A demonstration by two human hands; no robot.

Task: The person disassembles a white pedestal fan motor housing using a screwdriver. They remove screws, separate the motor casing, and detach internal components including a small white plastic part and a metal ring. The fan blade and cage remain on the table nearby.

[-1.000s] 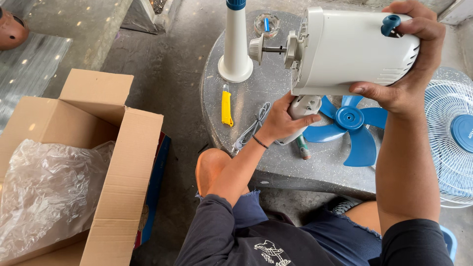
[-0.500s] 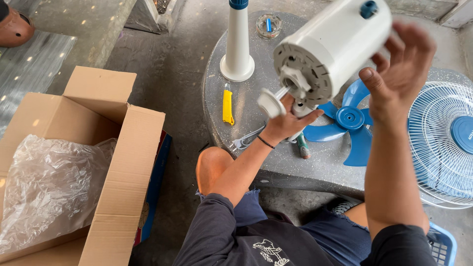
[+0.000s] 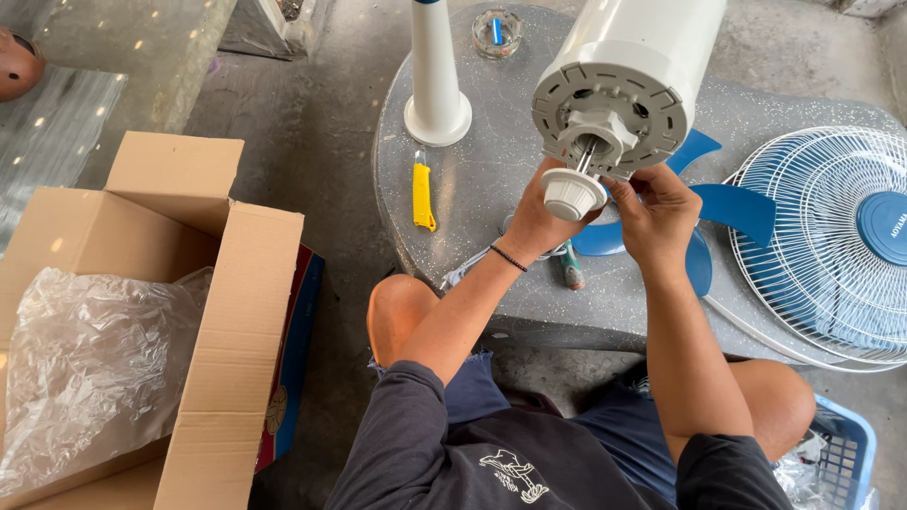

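a grey stone table point(image 3: 491, 189) with a rounded edge fills the middle of the view, and the person sits against its near edge with bare knees on either side. to the left on the floor stands an open cardboard box point(image 3: 227, 312), flaps up, with crumpled clear plastic point(image 3: 85, 368) inside; a strip of bare floor runs between the box and the table. at the right edge of the table lies a round white wire fan guard point(image 3: 812, 236), hanging partly over the rim, with blue fan blades point(image 3: 727, 203) lying beside it under the hands. the white fan motor housing point(image 3: 642, 57) is held up above the table, tilted so its ribbed front face and shaft point down towards the person. the left hand point(image 3: 539, 212) is closed around a small white round cap point(image 3: 570, 194) sitting on the shaft, and the right hand point(image 3: 661, 212) grips just beside it at the lower rim of the housing, the two hands nearly touching. a white fan pole base point(image 3: 436, 109) stands upright at the far side, with open tabletop around it. a yellow utility knife point(image 3: 423, 194) lies near the left edge, a screwdriver point(image 3: 570, 264) lies below the hands, and a small glass ashtray point(image 3: 496, 30) sits at the far edge.
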